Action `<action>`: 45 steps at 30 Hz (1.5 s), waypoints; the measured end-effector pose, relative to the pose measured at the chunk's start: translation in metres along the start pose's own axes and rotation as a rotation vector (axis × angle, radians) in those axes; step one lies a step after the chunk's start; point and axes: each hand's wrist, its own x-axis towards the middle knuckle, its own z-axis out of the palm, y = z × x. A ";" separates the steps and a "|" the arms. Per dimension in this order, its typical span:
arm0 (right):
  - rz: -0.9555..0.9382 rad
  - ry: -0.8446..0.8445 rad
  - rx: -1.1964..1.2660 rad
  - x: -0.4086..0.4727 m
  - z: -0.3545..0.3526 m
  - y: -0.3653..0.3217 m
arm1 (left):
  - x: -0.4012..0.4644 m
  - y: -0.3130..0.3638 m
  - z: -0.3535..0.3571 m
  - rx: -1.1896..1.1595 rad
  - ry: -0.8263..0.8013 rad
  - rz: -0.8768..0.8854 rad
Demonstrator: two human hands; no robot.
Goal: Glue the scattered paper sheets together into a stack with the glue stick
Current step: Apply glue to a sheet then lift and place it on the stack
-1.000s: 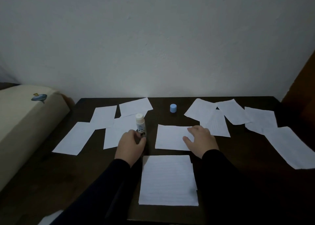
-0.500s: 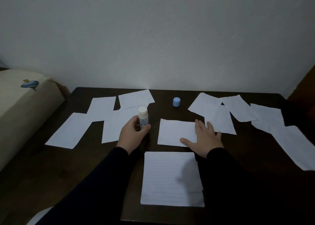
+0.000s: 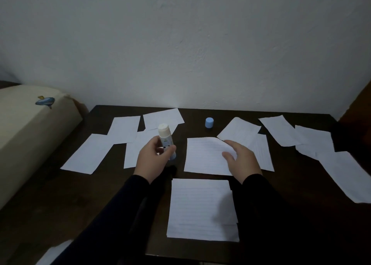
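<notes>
Your left fingers (image 3: 160, 147) hold the uncapped glue stick (image 3: 166, 139) upright; your right fingers (image 3: 230, 144) lift the sheet (image 3: 204, 156) for stacking.

My sleeves (image 3: 112, 214) are black against the dark brown table (image 3: 60, 200). The sheets are white — the stack (image 3: 200, 208) nearest me and the sheet (image 3: 204, 156) beyond it carry faint grey ruled lines. The glue stick (image 3: 166, 138) in my left hand (image 3: 152, 160) is white with small black marks and a pale blue base; its cap (image 3: 209, 122) is light blue. The cushion (image 3: 26, 136) is cream — a blue-and-yellow motif on it. The wall (image 3: 180, 44) is off-white.
</notes>
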 end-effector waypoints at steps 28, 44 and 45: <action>0.001 -0.154 -0.159 -0.093 0.012 0.009 | -0.072 0.003 -0.046 -0.016 -0.039 -0.023; -0.252 -0.191 -0.289 -0.101 0.036 -0.030 | -0.054 -0.024 -0.104 -0.038 0.005 -0.067; -0.257 -0.187 -0.278 -0.100 0.040 -0.036 | -0.053 -0.027 -0.107 -0.034 0.004 -0.075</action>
